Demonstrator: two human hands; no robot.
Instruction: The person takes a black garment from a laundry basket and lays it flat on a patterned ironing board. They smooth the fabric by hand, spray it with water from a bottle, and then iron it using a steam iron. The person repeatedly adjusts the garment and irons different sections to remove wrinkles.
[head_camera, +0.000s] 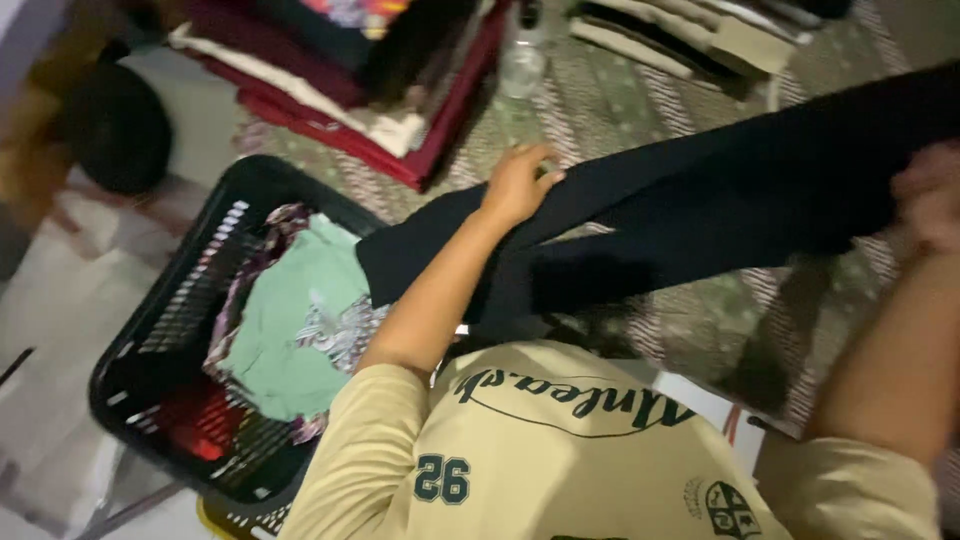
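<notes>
Your left hand (517, 185) and right hand (930, 200) each grip the black garment (700, 215); the black laundry basket (170, 310) holds a mint-green shirt (290, 335).

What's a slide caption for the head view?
Left hand and right hand stretch a black garment above a patterned mat, beside a black laundry basket holding a mint-green shirt.
</notes>
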